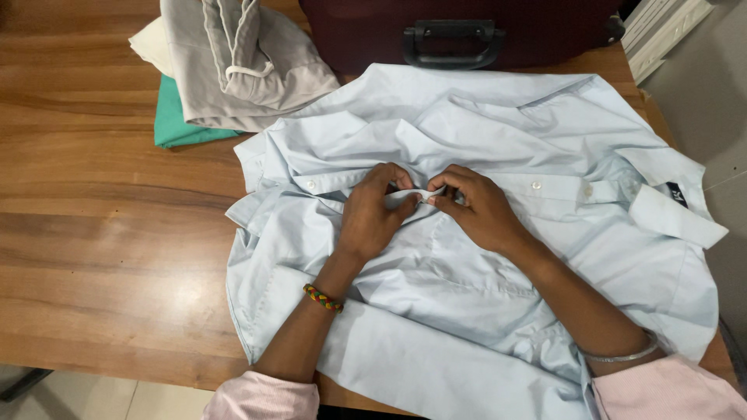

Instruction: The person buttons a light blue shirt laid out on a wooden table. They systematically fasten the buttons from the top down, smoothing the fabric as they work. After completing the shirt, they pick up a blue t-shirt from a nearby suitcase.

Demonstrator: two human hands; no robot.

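— What's on the surface from where you stand?

— A pale blue shirt, spread out flat and badly creased, collar end towards the right. Both hands are in the middle of it, on the button strip.

— Holding anything?

— The left hand is curled, fingertips pinched on a small fold of the strip. The right hand is curled the same way, pinching that fold from the other side. The fingertips nearly meet. Whether a button sits between them, I can't make out; the fingers cover the spot.

— Any labels?

— One: a small dark label inside the collar, near the right edge of the shirt. Rectangular, with a pale mark too small to make out. A few white buttons show along the strip.

— And behind the shirt?

— A grey folded garment with a white drawstring, lying on a green cloth and something cream. Beside it a dark maroon suitcase with a black handle, its top cut off by the view.

— The person?

— Only forearms, pink cuffs, a beaded wristband on the left, a thin metal bangle on the right.
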